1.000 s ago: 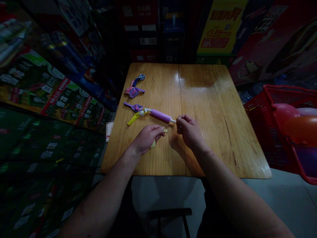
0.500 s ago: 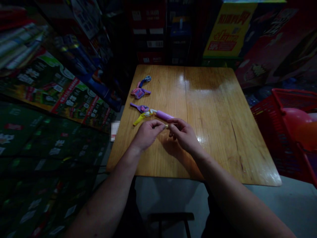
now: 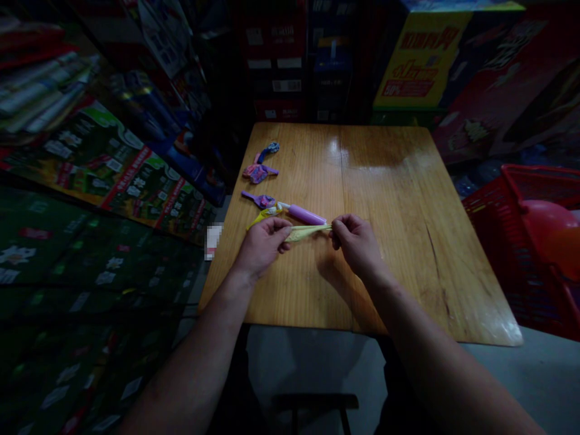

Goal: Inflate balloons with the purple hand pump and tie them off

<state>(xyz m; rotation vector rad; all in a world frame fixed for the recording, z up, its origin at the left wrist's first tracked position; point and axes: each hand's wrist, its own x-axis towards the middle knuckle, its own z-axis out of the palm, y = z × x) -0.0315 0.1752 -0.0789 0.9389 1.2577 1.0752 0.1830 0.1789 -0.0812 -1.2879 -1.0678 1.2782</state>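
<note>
A pale yellow balloon (image 3: 309, 232), limp and stretched, spans the gap between my two hands above the table. My left hand (image 3: 267, 243) pinches its left end, and my right hand (image 3: 356, 241) pinches the right end. Just behind it lies a purple balloon pump (image 3: 307, 214) with a white nozzle pointing left. Beside the nozzle rests a yellow balloon (image 3: 267, 214), partly covered by my left hand. Farther back are a purple balloon (image 3: 260, 200), a pink and purple patterned balloon (image 3: 259, 173) and a dark blue one (image 3: 268, 151), all uninflated.
The wooden table (image 3: 408, 241) stands in front of me. At its right is a red basket (image 3: 507, 187) holding inflated balloons (image 3: 546, 219). Green cartons (image 3: 149, 272) are stacked along the left, and boxes (image 3: 417, 60) line the back. A dark stool (image 3: 317, 401) is below.
My hands have moved apart, the right one to the right, stretching the pale yellow balloon that was mostly hidden between my fingers. The view has shifted slightly.
</note>
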